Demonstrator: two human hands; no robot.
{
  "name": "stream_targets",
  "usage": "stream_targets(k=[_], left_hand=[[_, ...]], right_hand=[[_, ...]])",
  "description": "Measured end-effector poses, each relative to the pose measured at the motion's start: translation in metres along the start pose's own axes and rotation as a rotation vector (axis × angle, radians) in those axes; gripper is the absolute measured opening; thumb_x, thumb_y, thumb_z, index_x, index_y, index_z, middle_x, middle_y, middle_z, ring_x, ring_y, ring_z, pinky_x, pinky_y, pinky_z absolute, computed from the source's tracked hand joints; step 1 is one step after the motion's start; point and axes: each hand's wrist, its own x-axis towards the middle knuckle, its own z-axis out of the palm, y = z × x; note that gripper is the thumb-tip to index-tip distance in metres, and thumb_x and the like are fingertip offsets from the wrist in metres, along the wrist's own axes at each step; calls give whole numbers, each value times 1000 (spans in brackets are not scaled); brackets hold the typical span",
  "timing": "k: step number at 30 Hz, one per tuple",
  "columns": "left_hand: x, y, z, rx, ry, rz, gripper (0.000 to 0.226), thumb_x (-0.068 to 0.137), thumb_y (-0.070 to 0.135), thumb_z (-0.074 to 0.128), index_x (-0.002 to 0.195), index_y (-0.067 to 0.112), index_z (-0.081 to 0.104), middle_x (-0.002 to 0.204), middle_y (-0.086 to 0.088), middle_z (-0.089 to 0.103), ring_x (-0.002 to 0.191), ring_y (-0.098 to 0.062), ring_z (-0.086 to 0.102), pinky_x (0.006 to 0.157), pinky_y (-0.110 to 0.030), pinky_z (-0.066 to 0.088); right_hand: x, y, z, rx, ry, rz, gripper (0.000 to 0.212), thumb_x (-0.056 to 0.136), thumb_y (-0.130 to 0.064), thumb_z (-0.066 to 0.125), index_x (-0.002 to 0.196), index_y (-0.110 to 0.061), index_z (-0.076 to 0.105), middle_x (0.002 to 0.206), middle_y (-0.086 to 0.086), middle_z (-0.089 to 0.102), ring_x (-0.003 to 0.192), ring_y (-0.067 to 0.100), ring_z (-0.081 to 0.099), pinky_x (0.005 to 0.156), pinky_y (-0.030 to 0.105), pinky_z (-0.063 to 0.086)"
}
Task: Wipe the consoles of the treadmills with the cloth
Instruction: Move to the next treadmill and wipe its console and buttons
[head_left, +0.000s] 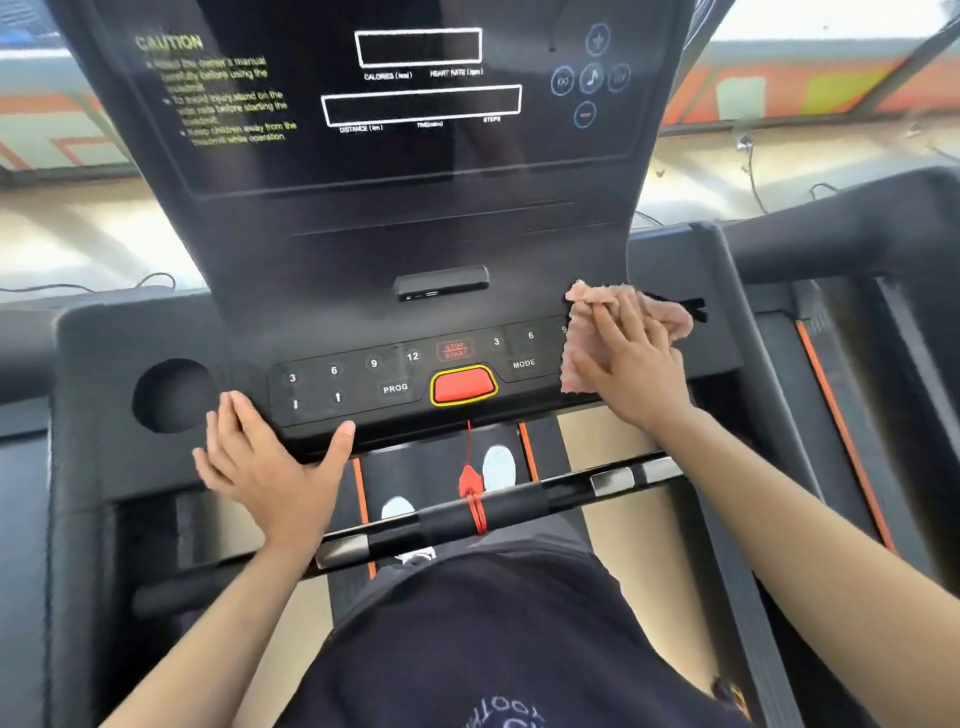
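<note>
A black treadmill console (363, 291) fills the view, with a dark display above and a button panel (363, 379) below. My right hand (631, 366) presses a pink cloth (576, 364) flat against the right end of the button panel, covering the keys there. My left hand (265, 457) lies flat on the console's front left edge, fingers spread, thumb along the lip under the panel. It holds nothing.
A red stop button (464, 385) with a red safety cord (471, 483) sits mid-panel. A round cup holder (174, 395) is at the left. A black handlebar (493, 512) crosses below. A second treadmill (857, 322) stands at the right.
</note>
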Motion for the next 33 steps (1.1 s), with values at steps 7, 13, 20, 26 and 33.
stream_targets(k=[7, 13, 20, 26, 33], left_hand=[[0, -2, 2, 8, 22, 6, 116, 78, 85, 51, 157, 3, 31, 160, -20, 38, 151, -41, 31, 123, -60, 13], [0, 2, 1, -6, 21, 7, 117, 76, 84, 54, 157, 1, 32, 160, -20, 39, 152, -39, 31, 123, -59, 14], [0, 1, -1, -36, 7, 9, 117, 75, 81, 58, 157, 2, 32, 160, -19, 40, 153, -38, 30, 123, -59, 15], [0, -4, -8, -82, -19, 15, 110, 77, 79, 57, 156, 5, 37, 162, -14, 40, 153, -33, 31, 122, -56, 17], [4, -21, -25, -157, -76, 95, 92, 84, 64, 59, 154, 7, 43, 163, -10, 42, 153, -26, 35, 120, -38, 19]], right_hand=[[-11, 5, -15, -32, 222, -126, 58, 95, -60, 46, 150, -43, 39, 165, -1, 30, 147, 33, 27, 111, 56, 24], [2, -2, 16, -128, 113, -126, 74, 98, -70, 21, 162, -36, 10, 172, 6, 11, 157, 38, 4, 124, 60, 9], [-19, -81, 33, -160, 153, -287, 68, 101, -64, 26, 161, -31, 25, 168, 10, 24, 155, 40, 15, 124, 57, 7], [-31, -149, 47, -152, 106, -457, 62, 105, -56, 23, 161, -30, 26, 169, 6, 23, 156, 38, 13, 125, 58, 9], [-31, -223, 60, -146, 93, -572, 63, 106, -51, 23, 163, -24, 18, 171, 7, 16, 157, 39, 7, 125, 57, 11]])
